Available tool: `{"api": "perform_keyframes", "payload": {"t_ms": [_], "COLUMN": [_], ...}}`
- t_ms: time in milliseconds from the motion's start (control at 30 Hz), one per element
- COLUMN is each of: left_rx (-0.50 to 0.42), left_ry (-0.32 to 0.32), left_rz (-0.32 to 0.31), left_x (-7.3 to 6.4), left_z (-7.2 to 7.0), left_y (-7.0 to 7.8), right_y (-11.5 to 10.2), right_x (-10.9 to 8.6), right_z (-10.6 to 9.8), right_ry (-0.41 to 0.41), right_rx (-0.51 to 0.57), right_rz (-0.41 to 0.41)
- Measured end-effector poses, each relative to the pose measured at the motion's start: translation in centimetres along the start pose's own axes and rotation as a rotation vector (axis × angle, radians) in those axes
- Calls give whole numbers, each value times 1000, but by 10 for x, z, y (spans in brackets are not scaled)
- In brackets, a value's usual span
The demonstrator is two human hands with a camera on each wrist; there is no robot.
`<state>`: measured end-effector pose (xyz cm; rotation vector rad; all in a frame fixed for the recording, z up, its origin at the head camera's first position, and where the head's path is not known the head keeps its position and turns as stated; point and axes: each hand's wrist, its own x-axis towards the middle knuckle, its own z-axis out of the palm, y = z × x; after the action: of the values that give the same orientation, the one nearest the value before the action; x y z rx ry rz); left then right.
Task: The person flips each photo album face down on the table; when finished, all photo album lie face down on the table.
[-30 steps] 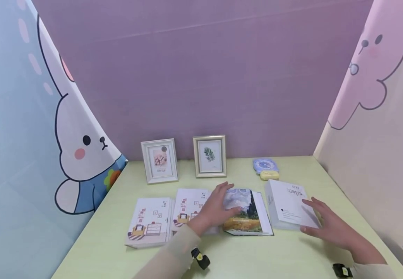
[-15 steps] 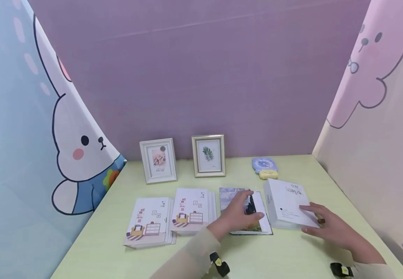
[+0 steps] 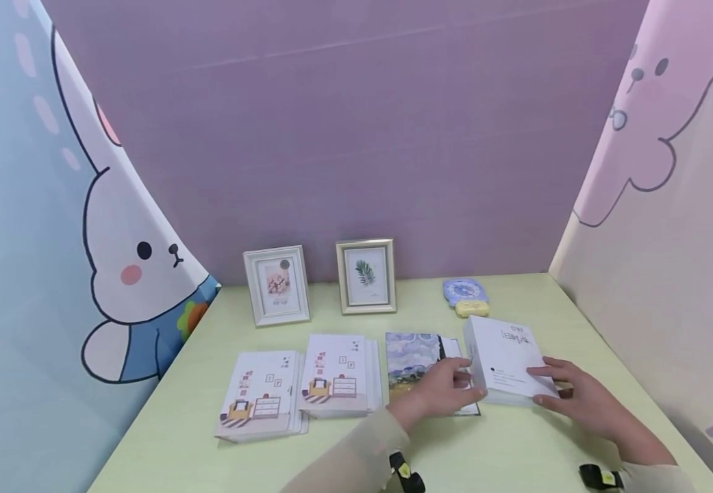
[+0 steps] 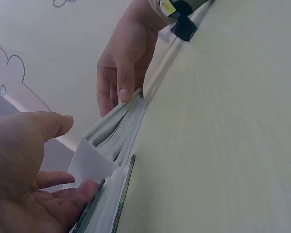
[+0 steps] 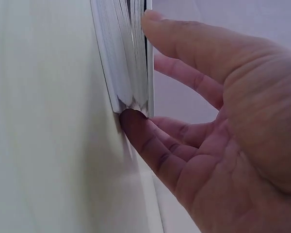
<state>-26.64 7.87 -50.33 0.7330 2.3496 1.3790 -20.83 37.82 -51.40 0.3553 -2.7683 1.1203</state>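
Note:
A thick white book (image 3: 504, 352) with dark lettering lies on the right part of the table. My right hand (image 3: 587, 404) grips its right edge, thumb and index finger at the cover, another finger against the page edges (image 5: 119, 58). My left hand (image 3: 439, 390) reaches over a book with a painted landscape cover (image 3: 411, 352), its fingers spread beside the white book's spine (image 4: 89, 165). Whether they touch the spine is hard to tell. Under the left hand, part of the landscape book is hidden.
To the left lie two white books with room drawings, one at the far left (image 3: 257, 394) and one beside it (image 3: 336, 373). Behind stand a white picture frame (image 3: 277, 286) and a gold one (image 3: 366, 277). A blue clock-like item (image 3: 464, 291) touches a yellow one (image 3: 472, 309).
My left hand has moved right, from the drawing-covered book across the landscape book to the white book's left side. My right hand has drawn closer onto the white book's right edge.

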Motion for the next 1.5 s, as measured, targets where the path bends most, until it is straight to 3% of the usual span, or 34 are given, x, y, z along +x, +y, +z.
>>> {"api": "perform_keyframes", "payload": {"t_ms": [233, 467, 567, 667, 767, 833, 967, 1100, 1333, 1500], "left_rx": [27, 111, 102, 9, -171, -296, -433, -488, -553, -561], "left_ry": [-86, -51, -43, -27, 10, 48, 140, 182, 114, 102], "left_rz": [19, 46, 76, 99, 127, 146, 147, 132, 130, 187], "left_x": [-2, -7, -9, -10, -10, -9, -8, -9, -11, -12], "left_z": [9, 12, 14, 16, 19, 21, 22, 22, 19, 16], "left_y": [11, 11, 11, 12, 11, 10, 10, 10, 12, 13], "right_y": [1, 3, 2, 0, -2, -4, -7, -8, -9, -13], "right_x": [1, 2, 3, 3, 3, 2, 3, 4, 4, 6], "right_z": [0, 2, 3, 4, 5, 5, 6, 8, 11, 15], "right_ry": [-9, 2, -2, -3, 1, 4, -1, -1, 36, -8], "right_rx": [13, 4, 14, 33, 74, 101, 120, 113, 149, 254], "right_rz": [25, 28, 53, 78, 81, 75, 48, 7, -70, -115]}}
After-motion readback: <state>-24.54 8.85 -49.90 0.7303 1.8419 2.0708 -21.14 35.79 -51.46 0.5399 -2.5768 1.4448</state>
